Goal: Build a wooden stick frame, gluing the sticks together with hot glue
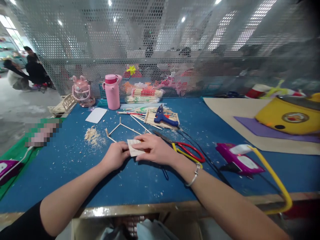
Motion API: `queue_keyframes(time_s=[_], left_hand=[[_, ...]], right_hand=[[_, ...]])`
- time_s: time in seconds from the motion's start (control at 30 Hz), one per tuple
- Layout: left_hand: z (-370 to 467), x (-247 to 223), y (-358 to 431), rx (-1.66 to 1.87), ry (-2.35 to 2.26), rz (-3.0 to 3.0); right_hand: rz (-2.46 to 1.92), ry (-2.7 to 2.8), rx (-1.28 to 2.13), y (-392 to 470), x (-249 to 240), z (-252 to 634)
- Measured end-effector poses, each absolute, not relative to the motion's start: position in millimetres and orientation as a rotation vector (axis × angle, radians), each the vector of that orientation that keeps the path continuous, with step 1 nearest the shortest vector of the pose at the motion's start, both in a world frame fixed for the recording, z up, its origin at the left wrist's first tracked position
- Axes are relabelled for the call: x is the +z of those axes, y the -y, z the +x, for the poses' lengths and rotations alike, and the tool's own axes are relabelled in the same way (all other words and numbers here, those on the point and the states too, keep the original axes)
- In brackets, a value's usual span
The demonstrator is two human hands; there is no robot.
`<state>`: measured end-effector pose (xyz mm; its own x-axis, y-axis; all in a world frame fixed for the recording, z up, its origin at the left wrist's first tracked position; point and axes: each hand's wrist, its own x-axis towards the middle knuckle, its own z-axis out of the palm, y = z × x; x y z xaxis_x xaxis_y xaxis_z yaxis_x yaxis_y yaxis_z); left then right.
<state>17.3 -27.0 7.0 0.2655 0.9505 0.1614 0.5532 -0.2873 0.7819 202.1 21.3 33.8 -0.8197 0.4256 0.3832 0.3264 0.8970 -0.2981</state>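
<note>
My right hand (156,148) holds a small pale piece of paper (134,148) with faint print on it, pinched between thumb and fingers. Close beside it, my left hand (117,155) has its fingers curled together by the paper's left edge; what it grips is hidden. Just behind both hands lies a frame of thin wooden sticks (127,127) with short upright posts at its corners. Part of that frame is covered by my hands. Scissors (191,151) with red handles lie to the right of my right hand, partly over a yellow-handled tool (174,146).
A blue glue gun (165,119) rests on a stick panel (150,116). Behind stand a pink bottle (112,95) and a clear pink jug (83,96). Wood shavings (92,135) and white card (96,115) lie left. A purple clamp-like device (240,160) and yellow pot (287,115) sit right.
</note>
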Motion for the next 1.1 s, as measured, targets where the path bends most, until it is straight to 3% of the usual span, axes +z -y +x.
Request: queue_keyframes(time_s=[0.43,0.77,1.1], left_hand=[[20.0,9.1,27.2,0.873,-1.358,1.877],[18.0,11.9,31.0,0.804,-1.376,1.603],[22.9,10.5,24.2,0.818,-1.425,1.467]], right_hand=[[-0.503,2.674,0.284,-19.2,37.1,198.5],[-0.608,2.445,0.243,-40.4,51.6,247.3],[-0.628,2.473,0.326,-36.2,36.6,228.8]])
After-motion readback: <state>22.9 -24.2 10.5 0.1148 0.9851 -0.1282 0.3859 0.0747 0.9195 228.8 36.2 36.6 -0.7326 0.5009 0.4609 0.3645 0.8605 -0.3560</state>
